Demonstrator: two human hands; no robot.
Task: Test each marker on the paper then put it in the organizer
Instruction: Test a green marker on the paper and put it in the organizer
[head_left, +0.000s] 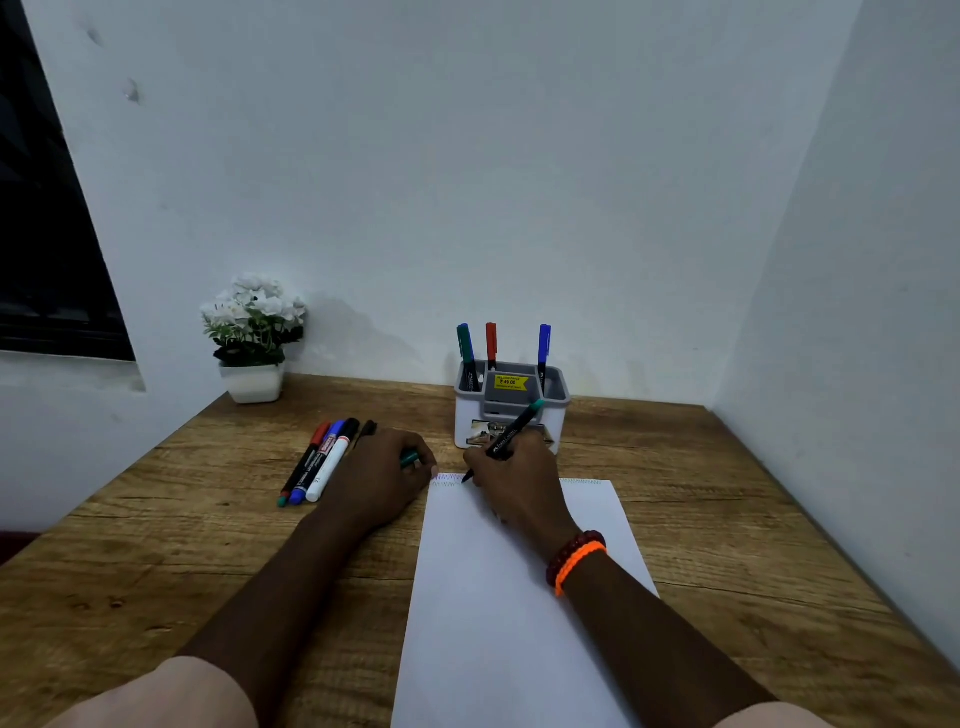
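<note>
My right hand (511, 470) grips a black marker with a green end (511, 434), its tip touching the top edge of the white paper (493, 597), where faint zigzag lines run across. My left hand (387, 462) rests on the table at the paper's top left corner and holds the marker's green cap (409, 458). The white and grey organizer (511, 415) stands just behind my right hand, with a green marker (466, 349), a red marker (491, 343) and a blue marker (544, 347) standing upright in it. Several loose markers (322, 460) lie left of my left hand.
A small white pot of white flowers (254, 338) stands at the back left of the wooden table (727, 545). White walls close in behind and on the right. A dark window (47, 234) is on the left.
</note>
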